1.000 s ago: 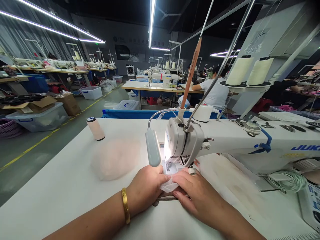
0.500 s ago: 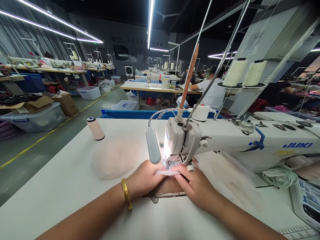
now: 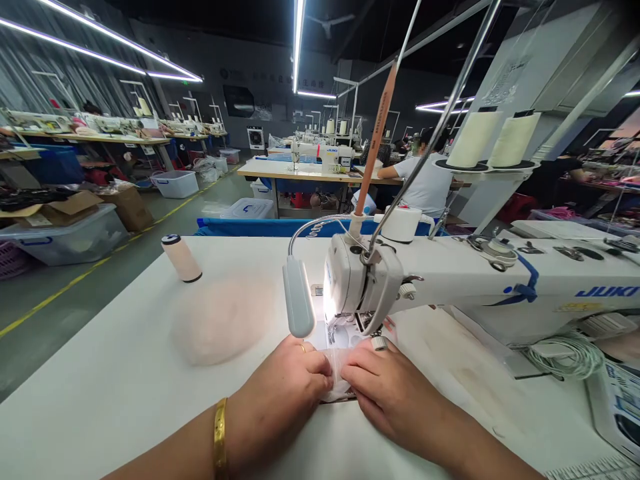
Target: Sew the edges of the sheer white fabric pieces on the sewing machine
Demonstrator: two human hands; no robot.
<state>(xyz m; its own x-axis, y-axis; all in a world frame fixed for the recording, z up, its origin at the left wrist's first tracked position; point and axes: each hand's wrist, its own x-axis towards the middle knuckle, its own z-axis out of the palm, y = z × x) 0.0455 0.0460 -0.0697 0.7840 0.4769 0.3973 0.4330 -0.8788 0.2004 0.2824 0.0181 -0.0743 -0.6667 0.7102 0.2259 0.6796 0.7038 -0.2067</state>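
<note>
Sheer pale fabric (image 3: pixel 338 373) lies in front of the needle area of a white sewing machine (image 3: pixel 360 283). My left hand (image 3: pixel 285 383), with a ring and a gold bangle at the wrist, grips its left side with curled fingers. On the other side, my right hand (image 3: pixel 387 383) pinches the same fabric, close to the machine's presser foot. The machine's light brightens the needle area, and the fabric's far edge there is hard to make out. A heap of sheer pinkish fabric (image 3: pixel 225 320) rests to the left.
A peach thread spool (image 3: pixel 181 259) stands at the table's left. A grey lamp (image 3: pixel 299 297) on a bent neck hangs left of the needle. Coiled pale cord (image 3: pixel 565 357) and a control panel (image 3: pixel 623 400) are at right. A person in white (image 3: pixel 425 183) sits beyond.
Both hands have come nearer to me, and the fabric between them now lies lower and flatter over the machine bed. My left hand has turned more palm-down. The view has shifted slightly.
</note>
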